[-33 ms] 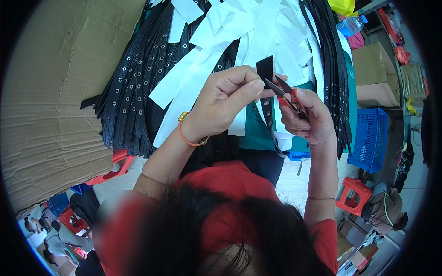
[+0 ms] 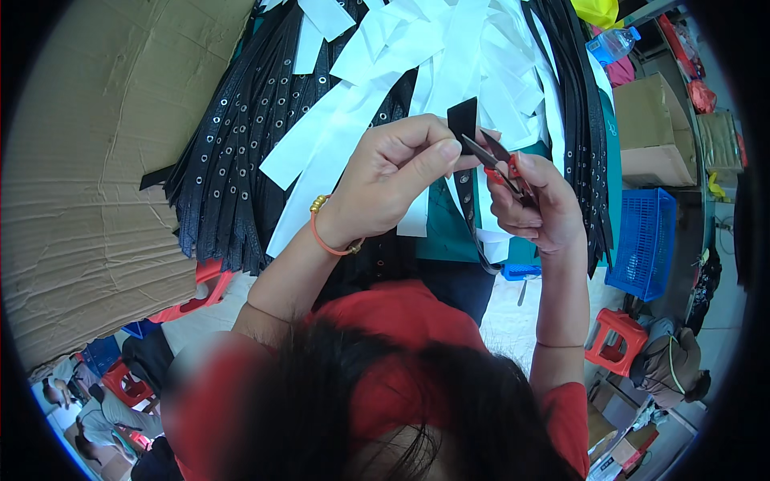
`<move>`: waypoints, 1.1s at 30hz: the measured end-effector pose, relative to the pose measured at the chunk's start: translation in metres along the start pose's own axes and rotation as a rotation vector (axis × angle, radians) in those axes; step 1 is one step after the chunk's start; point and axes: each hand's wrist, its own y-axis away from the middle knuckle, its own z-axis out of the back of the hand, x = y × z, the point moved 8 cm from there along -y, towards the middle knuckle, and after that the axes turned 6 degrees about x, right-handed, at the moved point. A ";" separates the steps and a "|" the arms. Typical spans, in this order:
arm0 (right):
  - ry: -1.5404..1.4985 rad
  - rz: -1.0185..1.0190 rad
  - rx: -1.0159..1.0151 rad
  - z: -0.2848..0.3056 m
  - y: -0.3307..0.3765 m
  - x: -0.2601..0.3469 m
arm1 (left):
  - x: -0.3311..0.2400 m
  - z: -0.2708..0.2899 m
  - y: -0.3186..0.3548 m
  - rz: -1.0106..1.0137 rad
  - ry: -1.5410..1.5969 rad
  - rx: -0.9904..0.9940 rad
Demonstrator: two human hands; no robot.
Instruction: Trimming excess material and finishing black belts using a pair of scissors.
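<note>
Between the fingers of my left hand (image 2: 393,176) a black belt (image 2: 462,120) is pinched, its cut-looking end sticking up past the thumb. The belt seems to continue below the hand and hang down, though the fingers hide part of it. My right hand (image 2: 549,200) grips small scissors (image 2: 496,160) with red handles. Their dark blades are parted and point at the belt, close to my left fingertips; whether a blade touches it I cannot tell. Beneath both hands lie white strips (image 2: 361,88) over rows of black eyeleted belts (image 2: 233,172).
A large cardboard sheet (image 2: 96,160) rises at the left. More black belts (image 2: 581,112) drape over the green table's right side. Further right are a cardboard box (image 2: 654,132), a blue plastic basket (image 2: 642,240), a red stool (image 2: 618,342) and a water bottle (image 2: 612,46). Other people sit in the background.
The scissors in my right hand have shifted very slightly. My left hand and the belt look the same.
</note>
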 end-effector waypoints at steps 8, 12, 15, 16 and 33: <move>0.033 0.023 -0.034 0.002 -0.006 0.003 | -0.001 0.004 0.001 -0.001 -0.060 0.015; -0.100 -0.010 0.047 0.000 -0.009 -0.002 | 0.001 0.005 0.000 0.008 -0.045 0.016; -0.239 -0.051 0.156 -0.008 -0.012 -0.004 | 0.000 0.006 0.000 0.012 -0.057 0.008; -0.200 -0.047 0.139 -0.006 -0.012 -0.003 | 0.001 0.006 0.000 0.017 -0.052 0.001; -0.161 -0.055 0.101 0.000 -0.014 0.003 | 0.002 0.007 -0.001 0.025 0.044 0.040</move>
